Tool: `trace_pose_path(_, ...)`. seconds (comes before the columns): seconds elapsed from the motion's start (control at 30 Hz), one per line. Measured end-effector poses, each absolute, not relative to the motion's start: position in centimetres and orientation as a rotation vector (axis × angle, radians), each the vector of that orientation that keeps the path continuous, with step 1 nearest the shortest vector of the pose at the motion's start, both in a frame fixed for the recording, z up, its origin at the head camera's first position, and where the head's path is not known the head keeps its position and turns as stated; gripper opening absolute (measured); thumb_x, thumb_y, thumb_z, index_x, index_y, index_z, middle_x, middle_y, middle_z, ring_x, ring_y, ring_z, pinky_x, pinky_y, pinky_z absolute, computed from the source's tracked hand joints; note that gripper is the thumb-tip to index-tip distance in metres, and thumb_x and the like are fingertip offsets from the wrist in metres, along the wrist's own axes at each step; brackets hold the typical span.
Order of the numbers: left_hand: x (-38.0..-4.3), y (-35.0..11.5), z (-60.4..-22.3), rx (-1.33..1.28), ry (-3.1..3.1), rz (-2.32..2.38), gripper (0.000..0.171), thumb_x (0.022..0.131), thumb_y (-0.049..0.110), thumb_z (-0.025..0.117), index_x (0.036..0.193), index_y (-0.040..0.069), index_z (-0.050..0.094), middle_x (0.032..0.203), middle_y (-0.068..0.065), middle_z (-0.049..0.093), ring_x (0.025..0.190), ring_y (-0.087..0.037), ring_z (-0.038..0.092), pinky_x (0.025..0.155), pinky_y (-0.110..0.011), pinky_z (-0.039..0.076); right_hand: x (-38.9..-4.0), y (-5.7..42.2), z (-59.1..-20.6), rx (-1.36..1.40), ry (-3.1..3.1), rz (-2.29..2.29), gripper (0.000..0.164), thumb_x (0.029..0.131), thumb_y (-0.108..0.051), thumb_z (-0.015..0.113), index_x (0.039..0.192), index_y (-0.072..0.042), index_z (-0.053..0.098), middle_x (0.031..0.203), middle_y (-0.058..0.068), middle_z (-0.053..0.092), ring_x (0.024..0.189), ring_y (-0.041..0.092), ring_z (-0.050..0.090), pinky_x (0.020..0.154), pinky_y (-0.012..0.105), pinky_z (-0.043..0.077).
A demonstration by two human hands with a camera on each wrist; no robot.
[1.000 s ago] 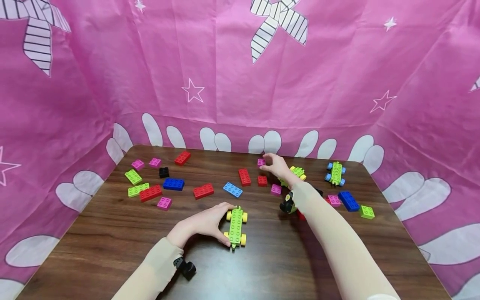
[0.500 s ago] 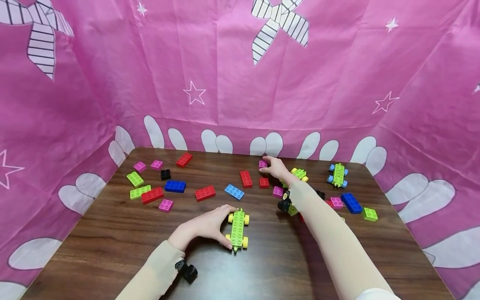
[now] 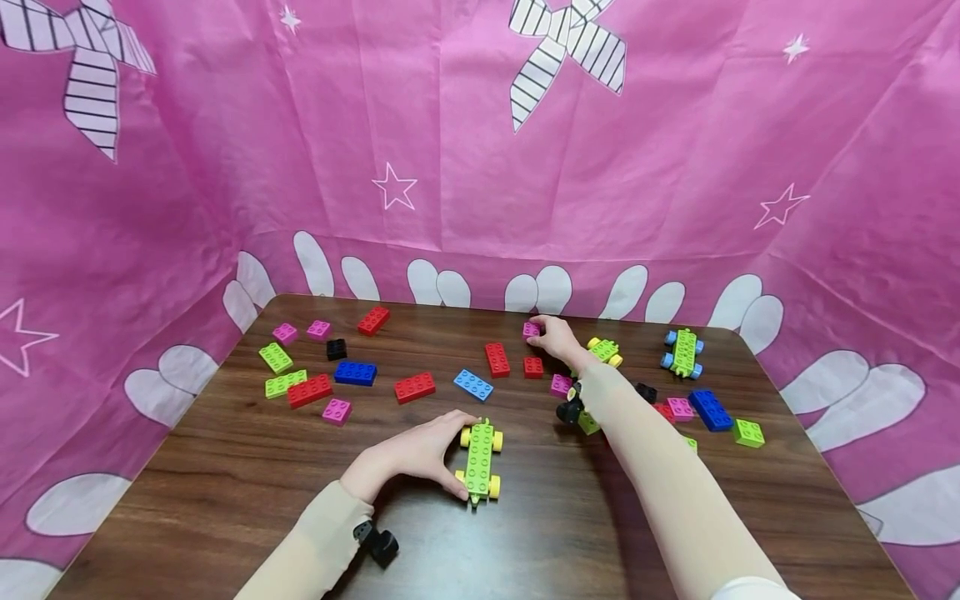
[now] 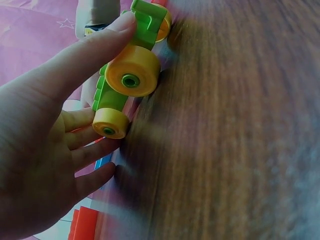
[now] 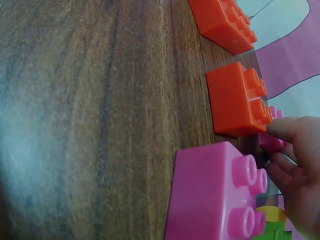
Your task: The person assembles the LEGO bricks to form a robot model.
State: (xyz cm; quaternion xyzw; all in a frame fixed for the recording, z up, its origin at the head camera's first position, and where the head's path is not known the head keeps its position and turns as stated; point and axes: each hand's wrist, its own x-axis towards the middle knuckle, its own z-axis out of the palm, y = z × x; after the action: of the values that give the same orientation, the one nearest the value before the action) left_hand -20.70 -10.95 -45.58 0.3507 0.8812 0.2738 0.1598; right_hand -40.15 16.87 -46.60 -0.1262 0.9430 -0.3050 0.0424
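In the head view my left hand (image 3: 427, 454) spans the side of a lime-green toy car base (image 3: 480, 460) with yellow wheels, thumb at its near end and fingertips at its far end. The left wrist view shows the thumb across the end of the car base (image 4: 142, 25) and the other fingers beside a yellow wheel (image 4: 111, 123). At the table's far side my right hand (image 3: 558, 340) pinches a small pink brick (image 3: 530, 330) between thumb and fingers. In the right wrist view, that pink brick (image 5: 271, 141) is partly hidden behind a red brick (image 5: 235, 102).
Another pink brick (image 3: 561, 385) and a long red brick (image 3: 497, 360) lie near the right hand. A yellow-wheeled base (image 3: 604, 350) is partly behind the right wrist; a blue-wheeled one (image 3: 683, 353) stands farther right. Several bricks, including a blue one (image 3: 356, 372), lie left. Pink cloth surrounds the table (image 3: 225, 500).
My right thumb and fingers have closed in on the small pink brick at the far side. My left hand stays at the car base. The head view has shifted slightly.
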Motion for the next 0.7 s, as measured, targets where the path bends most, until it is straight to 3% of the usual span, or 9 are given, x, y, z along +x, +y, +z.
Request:
trace_pose_path(0.27, -20.66, -10.9, -45.65, 0.998, 2.521, 0.781, 0.102, 0.066, 0.051, 0.084, 0.145, 0.008, 0.036, 0.141, -0.004, 0.044, 0.131, -0.017, 0.042, 0.109, -0.038, 0.038, -39.94, 17.11, -46.45, -0.377, 2.863, -1.012, 0.043, 0.09, -0.011, 0.066, 0.128, 0.004, 0.056, 0.119, 0.026, 0.061, 0.114, 0.036, 0.055, 0.101, 0.046, 0.041)
trace_pose_path(0.7, -20.9, -10.9, -45.77, 0.978, 2.517, 0.766, 0.103, 0.066, 0.054, 0.083, 0.146, 0.009, 0.035, 0.142, -0.003, 0.044, 0.131, -0.016, 0.042, 0.108, -0.038, 0.038, -39.44, 17.4, -45.89, -0.418, 2.842, -1.138, 0.043, 0.091, -0.018, 0.067, 0.128, 0.001, 0.056, 0.13, 0.022, 0.057, 0.122, 0.036, 0.051, 0.106, 0.046, 0.038)
